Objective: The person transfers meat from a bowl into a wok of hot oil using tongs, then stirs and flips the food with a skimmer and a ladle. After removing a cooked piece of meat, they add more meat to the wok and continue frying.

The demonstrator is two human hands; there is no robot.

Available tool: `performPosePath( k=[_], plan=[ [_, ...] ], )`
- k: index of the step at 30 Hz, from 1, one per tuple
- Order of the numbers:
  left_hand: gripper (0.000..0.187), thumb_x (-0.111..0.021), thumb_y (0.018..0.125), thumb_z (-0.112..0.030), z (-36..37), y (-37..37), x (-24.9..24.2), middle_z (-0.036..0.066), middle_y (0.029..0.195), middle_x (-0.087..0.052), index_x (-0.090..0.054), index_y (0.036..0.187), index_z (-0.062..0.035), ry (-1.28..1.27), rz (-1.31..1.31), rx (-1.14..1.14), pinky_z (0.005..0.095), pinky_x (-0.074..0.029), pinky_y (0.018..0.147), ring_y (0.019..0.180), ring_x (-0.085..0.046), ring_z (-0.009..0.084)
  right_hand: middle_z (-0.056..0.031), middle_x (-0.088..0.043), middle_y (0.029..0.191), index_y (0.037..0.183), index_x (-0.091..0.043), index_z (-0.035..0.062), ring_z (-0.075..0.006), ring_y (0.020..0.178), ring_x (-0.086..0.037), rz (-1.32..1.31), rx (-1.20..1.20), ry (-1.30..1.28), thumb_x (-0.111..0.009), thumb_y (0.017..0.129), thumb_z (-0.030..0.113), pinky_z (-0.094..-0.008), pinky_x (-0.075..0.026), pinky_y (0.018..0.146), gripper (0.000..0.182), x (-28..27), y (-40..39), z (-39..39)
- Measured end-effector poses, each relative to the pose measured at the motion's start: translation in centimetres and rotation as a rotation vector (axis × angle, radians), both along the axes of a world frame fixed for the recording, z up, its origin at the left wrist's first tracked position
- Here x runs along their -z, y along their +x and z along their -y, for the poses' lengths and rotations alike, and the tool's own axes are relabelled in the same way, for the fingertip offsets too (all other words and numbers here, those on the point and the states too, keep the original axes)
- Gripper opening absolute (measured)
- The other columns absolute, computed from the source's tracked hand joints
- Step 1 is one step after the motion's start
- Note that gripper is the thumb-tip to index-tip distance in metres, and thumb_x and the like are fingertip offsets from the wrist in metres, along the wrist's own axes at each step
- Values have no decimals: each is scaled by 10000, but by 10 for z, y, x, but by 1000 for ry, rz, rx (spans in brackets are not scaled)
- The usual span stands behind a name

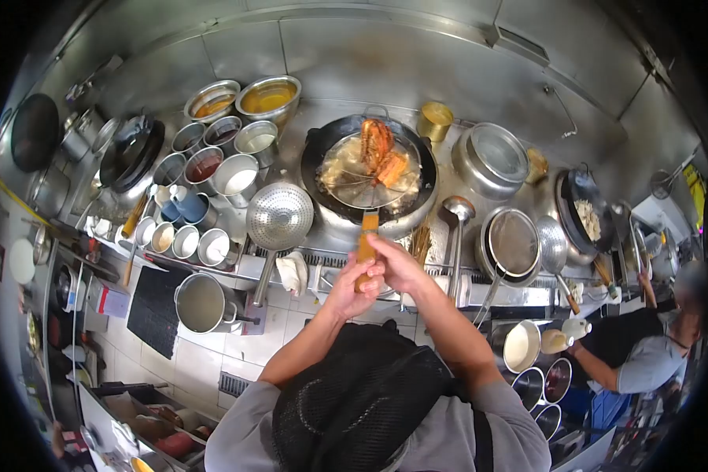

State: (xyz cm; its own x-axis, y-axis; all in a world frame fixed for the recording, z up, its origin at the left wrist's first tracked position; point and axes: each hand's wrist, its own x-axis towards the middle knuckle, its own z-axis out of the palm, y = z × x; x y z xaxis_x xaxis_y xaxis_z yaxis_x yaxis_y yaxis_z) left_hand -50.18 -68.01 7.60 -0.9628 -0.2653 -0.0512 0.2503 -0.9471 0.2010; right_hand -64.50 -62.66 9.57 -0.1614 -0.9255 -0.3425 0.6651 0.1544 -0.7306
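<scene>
My left hand (352,289) is wrapped round the lower end of a wooden handle (369,223). Just above it my right hand (395,266) grips the same handle, which belongs to a wire skimmer (346,194). The skimmer's mesh lies over a black wok (313,161) of bubbling oil. On the mesh rest two browned, reddish-orange fried pieces (376,146), a long one at the back and a smaller one in front. What they are made of is unclear.
Left of the wok lies a perforated ladle (279,216), beside seasoning tubs (236,175). To the right are a ladle (458,209), a lidded pot (492,161) and a round sieve (514,242). A co-worker (645,362) stands far right. A pot (200,303) sits lower left.
</scene>
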Motion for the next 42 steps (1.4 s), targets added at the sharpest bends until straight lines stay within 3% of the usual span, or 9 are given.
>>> performPosePath(
  k=[3, 8, 13, 21, 27, 33, 38, 40, 42],
  plan=[
    [97, -521, 1016, -177, 1, -5, -14, 4, 827, -488, -509, 1094, -121, -70, 19, -31, 205, -370, 484, 571, -456, 61, -103, -668, 947, 1078, -599, 24, -245, 880, -680, -125, 0, -34, -684, 930, 238, -355, -573, 760, 274, -11, 4, 15],
    [567, -409, 1034, -499, 20, 20, -24, 152, 1180, -641, -455, 1338, -23, -949, 430, 287, 351, -590, 695, 855, -708, 254, -71, -629, 856, 1095, -581, 11, -190, 759, -652, -87, 150, 1, -645, 922, 130, -360, -571, 662, 220, -12, -27, 0],
    [591, -441, 1025, -494, 17, 82, 24, 165, 1228, -618, -448, 1360, -7, -934, 607, 249, 356, -589, 717, 879, -706, 269, -53, -557, 801, 1068, -542, 21, -115, 551, -489, -104, 197, 1, -625, 918, 103, -304, -443, 481, 190, 13, -66, -3],
    [574, -481, 1022, -454, -23, 128, 38, 158, 1237, -598, -440, 1375, -4, -802, 832, -23, 378, -575, 791, 964, -671, 262, -26, -540, 802, 1137, -533, -6, -66, 549, -474, 151, 45, -88, -608, 922, 106, -238, -398, 469, 254, 29, -75, -9],
    [519, -517, 1012, -449, -60, 168, 58, 118, 1157, -620, -505, 1301, -18, -759, 1041, -344, 336, -564, 775, 920, -658, 188, 75, -429, 628, 1190, -612, 42, -20, 464, -362, -133, 18, 38, -589, 977, 240, -207, -262, 406, 292, 63, -89, -7],
    [433, -550, 1012, -378, -147, 239, 94, 119, 1103, -634, -552, 1219, 2, -281, 1205, -1299, 339, -573, 790, 948, -666, 213, 98, -311, 547, 1304, -553, 76, -24, 402, -248, -277, -315, 3, -519, 1025, 319, -227, -230, 357, 372, 58, -131, -6],
    [248, -606, 984, -249, -292, 328, 109, 111, 953, -671, -590, 1067, -16, 338, 1164, -2284, 316, -582, 709, 815, -680, 203, 37, -521, 841, 1358, -489, 59, -21, 625, -471, -315, -683, -181, -492, 1038, 304, -172, -393, 563, 403, 47, -127, -15],
    [108, -574, 962, -150, -358, 355, 103, 82, 873, -674, -604, 969, -46, 580, 1158, -2652, 280, -564, 607, 694, -652, 163, -43, -631, 965, 1322, -522, 23, -124, 841, -624, -1059, -304, -1144, -442, 1047, 265, -256, -502, 775, 375, 45, -86, -31],
    [119, -615, 949, -134, -432, 376, 105, 54, 805, -608, -543, 989, -48, 761, 1094, -2954, 293, -561, 586, 698, -636, 172, -55, -636, 975, 1326, -517, 19, -139, 856, -629, -1087, -311, -1190, -438, 1047, 266, -273, -503, 795, 381, 44, -65, -31]
  ],
)
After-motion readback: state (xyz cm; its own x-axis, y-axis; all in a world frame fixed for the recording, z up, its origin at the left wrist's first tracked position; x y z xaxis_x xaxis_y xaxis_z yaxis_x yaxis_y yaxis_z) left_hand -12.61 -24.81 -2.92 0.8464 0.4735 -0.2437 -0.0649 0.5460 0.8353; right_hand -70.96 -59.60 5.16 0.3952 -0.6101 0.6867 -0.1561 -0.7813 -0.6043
